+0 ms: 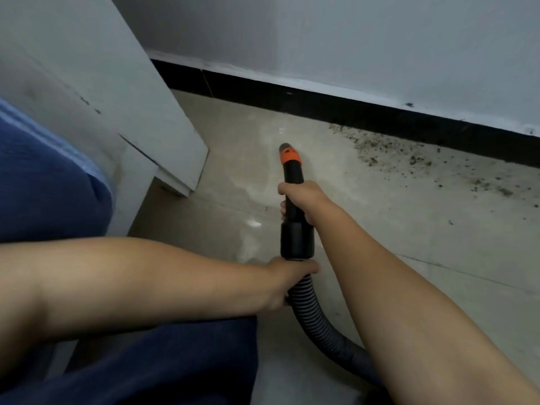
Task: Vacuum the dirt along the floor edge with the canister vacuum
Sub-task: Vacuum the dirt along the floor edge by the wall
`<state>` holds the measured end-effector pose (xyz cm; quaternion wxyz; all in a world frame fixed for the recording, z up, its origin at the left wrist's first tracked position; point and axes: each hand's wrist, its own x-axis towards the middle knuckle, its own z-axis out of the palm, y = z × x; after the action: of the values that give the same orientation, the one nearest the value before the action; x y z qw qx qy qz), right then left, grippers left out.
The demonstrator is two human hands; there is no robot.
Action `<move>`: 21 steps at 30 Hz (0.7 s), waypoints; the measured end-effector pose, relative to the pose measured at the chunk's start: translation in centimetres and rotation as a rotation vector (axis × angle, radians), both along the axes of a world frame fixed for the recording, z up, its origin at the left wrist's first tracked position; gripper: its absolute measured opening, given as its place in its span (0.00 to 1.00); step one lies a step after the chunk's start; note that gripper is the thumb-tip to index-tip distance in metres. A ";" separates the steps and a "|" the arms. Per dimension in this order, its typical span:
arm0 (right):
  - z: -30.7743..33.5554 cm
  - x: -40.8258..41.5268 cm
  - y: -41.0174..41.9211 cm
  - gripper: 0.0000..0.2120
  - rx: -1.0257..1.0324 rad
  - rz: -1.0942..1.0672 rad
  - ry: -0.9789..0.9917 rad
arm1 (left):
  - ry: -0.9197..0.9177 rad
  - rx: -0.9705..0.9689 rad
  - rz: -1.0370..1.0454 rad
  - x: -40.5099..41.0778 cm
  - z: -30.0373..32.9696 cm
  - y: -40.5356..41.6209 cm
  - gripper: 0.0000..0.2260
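Observation:
A black vacuum wand with an orange collar and grey tip point(289, 159) points at the pale tiled floor, some way short of the wall. My right hand point(304, 200) grips the wand's black tube just behind the collar. My left hand point(287, 277) holds the ribbed black hose point(318, 325) where it joins the wand's thick cuff. Brown crumbly dirt point(388, 150) lies scattered along the black skirting point(321, 103), to the right of the nozzle tip. The floor under and left of the nozzle looks free of dirt. The canister itself is out of view.
A pale grey cabinet or door panel point(122, 106) stands at the left, its lower corner close to the nozzle. My blue-clad knees point(52, 182) fill the lower left. The hose curves away toward the bottom right behind my right forearm.

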<state>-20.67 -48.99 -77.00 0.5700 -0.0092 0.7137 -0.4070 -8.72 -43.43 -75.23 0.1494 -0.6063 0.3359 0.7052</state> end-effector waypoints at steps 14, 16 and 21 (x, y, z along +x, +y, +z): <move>0.1 -5.3 14.2 0.05 0.074 -0.298 0.058 | 0.038 -0.009 -0.131 -4.5 -0.6 12.0 0.05; 0.2 -6.1 15.8 0.05 0.096 -0.336 0.073 | 0.061 0.004 -0.160 -5.1 -0.7 13.1 0.06; 0.4 -7.8 18.6 0.05 0.122 -0.434 0.067 | 0.110 0.024 -0.227 -6.4 -1.2 14.5 0.10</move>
<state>-28.49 -30.37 -76.55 0.4448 0.1654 0.7406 -0.4757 -15.15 -28.95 -76.48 0.2169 -0.5229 0.4015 0.7199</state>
